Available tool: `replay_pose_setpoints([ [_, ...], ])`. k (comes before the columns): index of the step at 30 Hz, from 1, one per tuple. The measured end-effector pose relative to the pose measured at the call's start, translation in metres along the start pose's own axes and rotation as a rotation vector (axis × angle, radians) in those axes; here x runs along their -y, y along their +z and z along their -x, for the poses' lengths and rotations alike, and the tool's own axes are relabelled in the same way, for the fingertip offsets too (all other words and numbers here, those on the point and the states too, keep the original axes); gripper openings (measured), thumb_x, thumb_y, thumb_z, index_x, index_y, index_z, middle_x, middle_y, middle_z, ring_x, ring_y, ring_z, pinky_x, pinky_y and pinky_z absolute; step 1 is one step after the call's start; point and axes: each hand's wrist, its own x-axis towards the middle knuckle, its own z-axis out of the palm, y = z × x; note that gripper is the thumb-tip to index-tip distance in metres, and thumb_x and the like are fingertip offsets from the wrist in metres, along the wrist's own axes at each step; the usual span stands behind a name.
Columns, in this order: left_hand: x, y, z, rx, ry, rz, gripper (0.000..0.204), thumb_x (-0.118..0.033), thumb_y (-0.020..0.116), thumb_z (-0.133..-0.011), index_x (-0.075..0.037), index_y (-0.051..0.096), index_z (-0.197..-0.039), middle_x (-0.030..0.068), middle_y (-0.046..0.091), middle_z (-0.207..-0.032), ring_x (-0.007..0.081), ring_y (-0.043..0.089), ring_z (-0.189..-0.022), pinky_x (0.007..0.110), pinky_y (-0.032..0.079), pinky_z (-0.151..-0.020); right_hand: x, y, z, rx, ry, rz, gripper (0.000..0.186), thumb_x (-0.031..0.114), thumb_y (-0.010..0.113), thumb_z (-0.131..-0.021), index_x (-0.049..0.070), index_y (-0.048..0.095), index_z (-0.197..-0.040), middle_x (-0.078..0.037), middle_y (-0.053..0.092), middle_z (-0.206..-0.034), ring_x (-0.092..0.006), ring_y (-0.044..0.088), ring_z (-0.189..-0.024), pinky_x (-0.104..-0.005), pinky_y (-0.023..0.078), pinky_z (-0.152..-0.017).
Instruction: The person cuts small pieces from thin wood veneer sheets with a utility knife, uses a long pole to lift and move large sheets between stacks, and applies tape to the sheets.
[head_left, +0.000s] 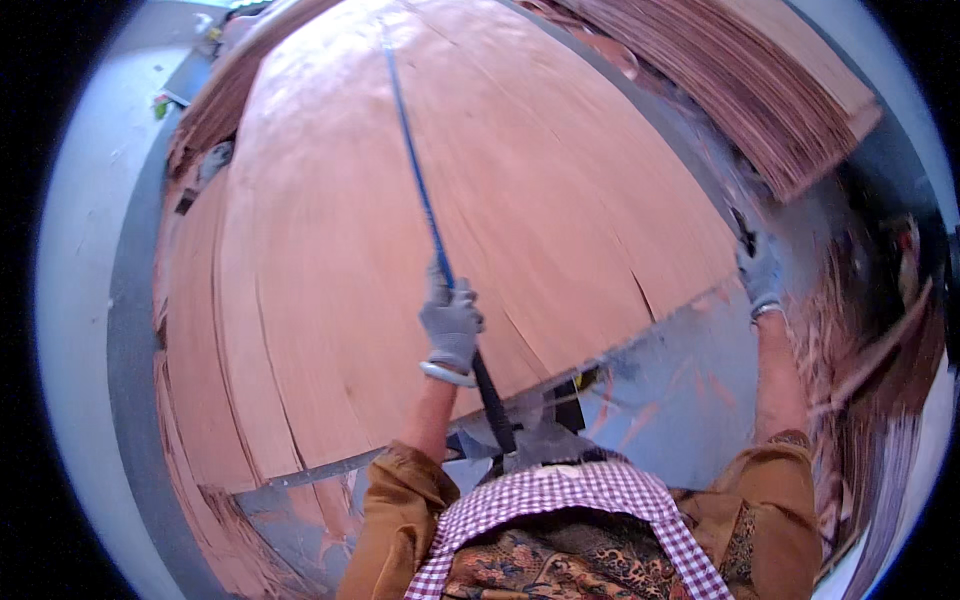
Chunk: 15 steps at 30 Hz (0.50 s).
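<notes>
Best keep the big veneer sheet [420,230], filling the frame's centre, flat and level while shifting it. Left hand [452,318] closed round the blue rod [415,170] mid-frame; right hand [762,275] pinching the sheet's right edge, steady, no tearing.

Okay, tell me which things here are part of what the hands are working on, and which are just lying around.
In hand:
- left hand, gloved, gripping the blue pole
- right hand, gloved, at the corner of the large veneer sheet

Lying about:
- stack of veneer sheets at upper right
- veneer scraps heaped at right
- torn veneer strips at lower left
- small clutter on the floor at upper left
</notes>
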Motion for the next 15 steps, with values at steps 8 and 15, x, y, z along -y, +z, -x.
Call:
replay_pose_setpoints([
  [8, 0.010, -0.071, 0.027, -0.038, 0.072, -0.107, 0.050, -0.003, 0.048, -0.091, -0.014, 0.037, -0.138, -0.0016, 0.049, -0.068, 0.0021, 0.041, -0.044, 0.019, 0.036, -0.035, 0.082, 0.020, 0.128, 0.684, 0.338, -0.720, 0.037, 0.016, 0.053, -0.091, 0.003, 0.051, -0.126, -0.004, 0.062, -0.088, -0.0080, 0.057, -0.070, -0.0216, 0.048, -0.061],
  [15, 0.026, -0.127, 0.047, -0.187, 0.031, -0.339, 0.050, -0.005, 0.049, -0.090, -0.015, 0.038, -0.138, -0.0016, 0.048, -0.067, 0.0023, 0.040, -0.042, 0.019, 0.035, -0.034, 0.096, 0.039, 0.162, 0.898, 0.536, -1.041, 0.026, 0.024, 0.055, -0.091, 0.001, 0.059, -0.102, -0.003, 0.062, -0.082, -0.0082, 0.055, -0.064, -0.0238, 0.046, -0.061],
])
